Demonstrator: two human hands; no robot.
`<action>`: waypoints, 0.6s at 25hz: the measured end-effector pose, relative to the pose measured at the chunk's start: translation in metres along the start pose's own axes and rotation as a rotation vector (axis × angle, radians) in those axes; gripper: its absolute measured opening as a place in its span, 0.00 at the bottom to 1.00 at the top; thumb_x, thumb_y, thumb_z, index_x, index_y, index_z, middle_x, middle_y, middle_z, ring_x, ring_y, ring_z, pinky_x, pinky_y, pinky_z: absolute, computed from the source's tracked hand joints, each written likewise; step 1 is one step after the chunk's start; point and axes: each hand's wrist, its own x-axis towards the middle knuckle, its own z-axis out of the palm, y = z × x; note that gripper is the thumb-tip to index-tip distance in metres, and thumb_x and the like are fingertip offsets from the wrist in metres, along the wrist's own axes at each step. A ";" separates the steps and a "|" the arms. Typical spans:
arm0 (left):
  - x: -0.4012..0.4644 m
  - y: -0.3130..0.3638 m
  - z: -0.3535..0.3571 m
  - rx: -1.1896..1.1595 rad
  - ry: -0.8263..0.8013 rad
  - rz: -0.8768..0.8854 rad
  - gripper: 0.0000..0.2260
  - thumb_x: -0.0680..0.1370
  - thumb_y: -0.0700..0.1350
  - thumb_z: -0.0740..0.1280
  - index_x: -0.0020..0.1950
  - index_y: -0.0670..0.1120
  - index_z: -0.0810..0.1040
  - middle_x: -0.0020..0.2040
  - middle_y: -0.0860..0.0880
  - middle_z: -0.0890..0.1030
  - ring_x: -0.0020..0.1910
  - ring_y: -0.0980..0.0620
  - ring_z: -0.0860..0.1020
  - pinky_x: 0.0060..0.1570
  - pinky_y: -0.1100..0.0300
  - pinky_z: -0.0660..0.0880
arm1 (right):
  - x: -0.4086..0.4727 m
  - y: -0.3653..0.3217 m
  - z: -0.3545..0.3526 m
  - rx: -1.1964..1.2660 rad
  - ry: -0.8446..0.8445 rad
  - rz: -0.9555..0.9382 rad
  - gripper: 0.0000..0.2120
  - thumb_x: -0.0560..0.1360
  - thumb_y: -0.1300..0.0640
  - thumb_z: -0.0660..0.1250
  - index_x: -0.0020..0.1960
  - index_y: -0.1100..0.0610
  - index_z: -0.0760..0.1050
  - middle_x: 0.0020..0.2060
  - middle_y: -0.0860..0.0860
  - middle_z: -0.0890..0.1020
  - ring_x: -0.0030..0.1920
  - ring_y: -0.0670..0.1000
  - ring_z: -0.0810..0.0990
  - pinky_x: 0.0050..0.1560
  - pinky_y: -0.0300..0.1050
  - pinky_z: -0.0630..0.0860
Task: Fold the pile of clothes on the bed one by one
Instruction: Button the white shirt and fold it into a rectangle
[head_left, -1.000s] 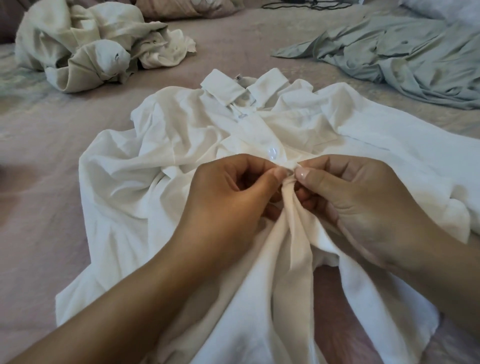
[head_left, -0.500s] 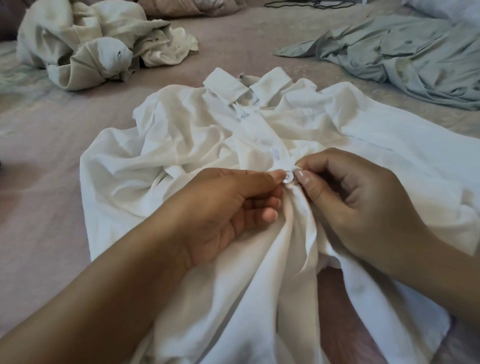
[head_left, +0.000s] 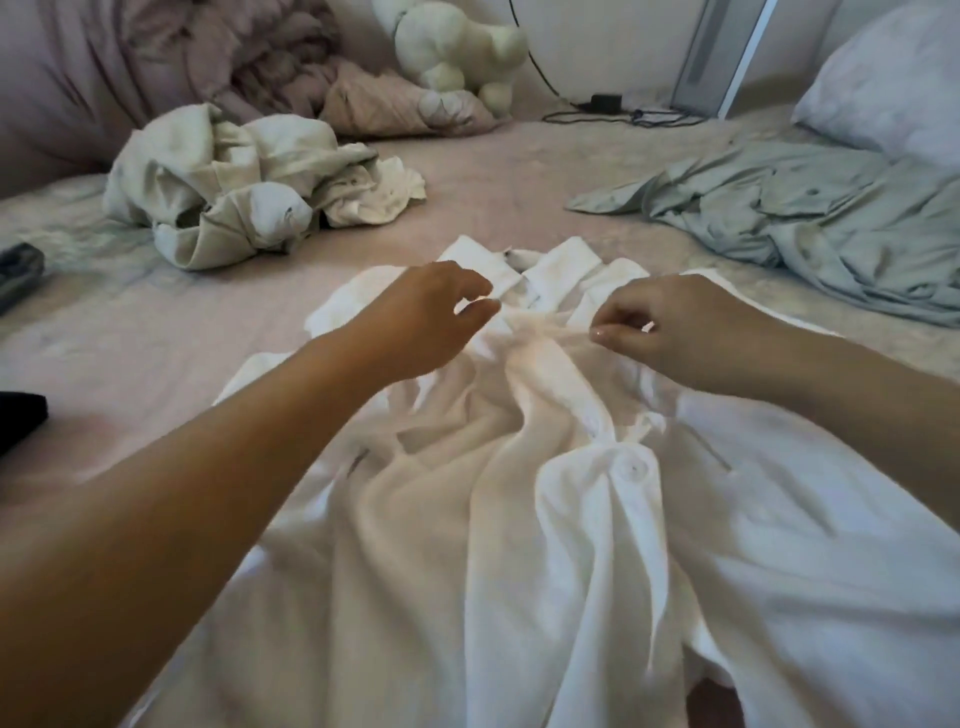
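Hands work near the collar of a white shirt (head_left: 571, 545) spread on the bed (head_left: 493, 197): left hand (head_left: 421, 322) and right hand (head_left: 670, 332) each pinch its fabric.

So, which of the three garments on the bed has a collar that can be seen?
The white shirt under both hands: its collar lies flat at the far end. The crumpled beige garment and grey-green garment show none.

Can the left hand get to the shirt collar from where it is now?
Probably yes. The left hand is already beside the collar of the white shirt, fingers curled just short of it, and nothing lies between them.
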 end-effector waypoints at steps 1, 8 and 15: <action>0.018 -0.011 0.014 0.071 -0.065 0.024 0.18 0.82 0.50 0.58 0.71 0.46 0.70 0.70 0.43 0.70 0.69 0.46 0.68 0.64 0.60 0.60 | 0.024 0.008 0.006 -0.071 -0.005 -0.019 0.12 0.78 0.53 0.63 0.57 0.57 0.79 0.52 0.50 0.80 0.55 0.53 0.76 0.53 0.43 0.68; 0.083 -0.057 0.071 0.381 -0.355 -0.055 0.24 0.82 0.58 0.43 0.78 0.56 0.46 0.79 0.50 0.45 0.78 0.49 0.45 0.73 0.41 0.43 | 0.129 0.065 0.058 -0.445 -0.298 0.034 0.26 0.81 0.42 0.44 0.77 0.45 0.45 0.78 0.48 0.45 0.77 0.52 0.43 0.73 0.59 0.48; 0.131 -0.089 0.078 -0.401 0.338 -0.339 0.10 0.77 0.48 0.67 0.53 0.42 0.78 0.47 0.46 0.78 0.50 0.47 0.75 0.51 0.59 0.68 | 0.145 0.081 0.077 -0.109 0.101 0.070 0.24 0.75 0.36 0.46 0.65 0.37 0.71 0.69 0.39 0.69 0.70 0.48 0.62 0.63 0.48 0.54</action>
